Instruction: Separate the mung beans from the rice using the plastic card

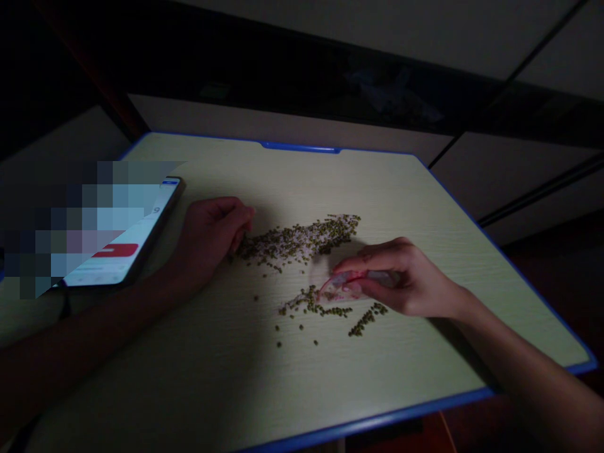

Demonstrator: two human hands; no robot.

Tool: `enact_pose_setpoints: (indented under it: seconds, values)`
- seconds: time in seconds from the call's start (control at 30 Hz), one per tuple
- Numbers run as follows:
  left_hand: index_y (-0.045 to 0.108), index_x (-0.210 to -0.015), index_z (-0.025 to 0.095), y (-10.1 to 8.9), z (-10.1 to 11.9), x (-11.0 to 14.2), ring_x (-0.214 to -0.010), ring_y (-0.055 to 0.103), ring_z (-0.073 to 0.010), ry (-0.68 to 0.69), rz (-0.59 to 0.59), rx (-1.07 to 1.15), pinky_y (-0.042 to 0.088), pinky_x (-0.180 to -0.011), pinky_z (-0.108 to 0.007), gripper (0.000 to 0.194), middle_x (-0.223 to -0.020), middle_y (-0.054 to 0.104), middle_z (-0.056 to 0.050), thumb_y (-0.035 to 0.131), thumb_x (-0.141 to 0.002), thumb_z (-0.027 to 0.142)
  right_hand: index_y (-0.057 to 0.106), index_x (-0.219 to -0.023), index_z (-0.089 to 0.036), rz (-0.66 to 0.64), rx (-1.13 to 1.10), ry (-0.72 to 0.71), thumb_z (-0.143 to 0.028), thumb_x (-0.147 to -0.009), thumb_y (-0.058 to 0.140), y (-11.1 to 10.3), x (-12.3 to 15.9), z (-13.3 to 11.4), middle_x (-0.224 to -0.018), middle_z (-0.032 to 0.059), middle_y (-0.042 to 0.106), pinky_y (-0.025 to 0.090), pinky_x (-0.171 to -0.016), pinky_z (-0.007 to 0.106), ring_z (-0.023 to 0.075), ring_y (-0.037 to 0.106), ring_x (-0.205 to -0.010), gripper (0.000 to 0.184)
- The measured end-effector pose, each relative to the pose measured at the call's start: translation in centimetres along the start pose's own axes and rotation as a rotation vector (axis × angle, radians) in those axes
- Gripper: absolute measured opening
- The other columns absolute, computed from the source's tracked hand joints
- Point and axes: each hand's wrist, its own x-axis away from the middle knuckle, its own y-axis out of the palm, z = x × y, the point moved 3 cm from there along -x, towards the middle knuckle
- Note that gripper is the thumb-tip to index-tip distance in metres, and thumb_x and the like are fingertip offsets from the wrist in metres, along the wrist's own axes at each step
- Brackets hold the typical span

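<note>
A heap of small green mung beans mixed with white grains like rice lies across the middle of the table. My left hand rests at the heap's left end, fingers curled and pressed together; what they hold, if anything, is hidden. In my right hand, between thumb and fingers, is a clear plastic piece with pinkish-red markings; I cannot tell its exact kind. Its lower edge is close to a smaller cluster of beans and grains. A short row of beans lies below the right hand.
The pale wood-grain table has a blue edge and a blue handle strip at the back. A lit phone or tablet, partly blurred out, sits at the left. Cabinet panels stand behind. A few stray beans lie nearer me.
</note>
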Motion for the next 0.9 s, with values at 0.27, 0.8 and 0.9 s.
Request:
enact_pose_setpoints:
  seconds: [0.27,0.8,0.9]
  values:
    - [0.047,-0.043,0.018,0.1,0.1,0.0,-0.033,0.034,-0.0053,0.022,-0.001,-0.019,0.025,-0.035,-0.018,0.025,-0.034,0.039,0.005,0.052,-0.067,0.025,0.069,-0.096,-0.013,-0.048,-0.082,-0.058,-0.006,-0.079,0.054,0.4,-0.3,-0.3,-0.082,0.0053,0.072,0.048,-0.062,0.021,0.0125,0.066,-0.071,0.024]
    - [0.048,-0.044,0.018,0.1,0.2,0.1,-0.033,0.034,-0.0059,0.0,0.014,-0.014,0.025,-0.035,-0.018,0.024,-0.034,0.039,0.005,0.053,-0.066,0.027,0.069,-0.093,-0.02,-0.258,-0.126,-0.129,-0.011,-0.083,0.052,0.6,-0.8,-1.0,-0.088,0.0041,0.072,0.048,-0.072,0.027,0.0136,0.064,-0.081,0.022]
    - [0.048,-0.044,0.017,0.1,0.3,0.1,-0.033,0.034,-0.0055,-0.004,0.016,-0.034,0.025,-0.035,-0.018,0.024,-0.034,0.039,0.005,0.052,-0.066,0.025,0.069,-0.092,-0.02,-0.288,-0.142,-0.109,-0.012,-0.084,0.052,0.5,-0.7,-1.0,-0.087,0.0041,0.072,0.048,-0.072,0.027,0.0134,0.064,-0.08,0.021]
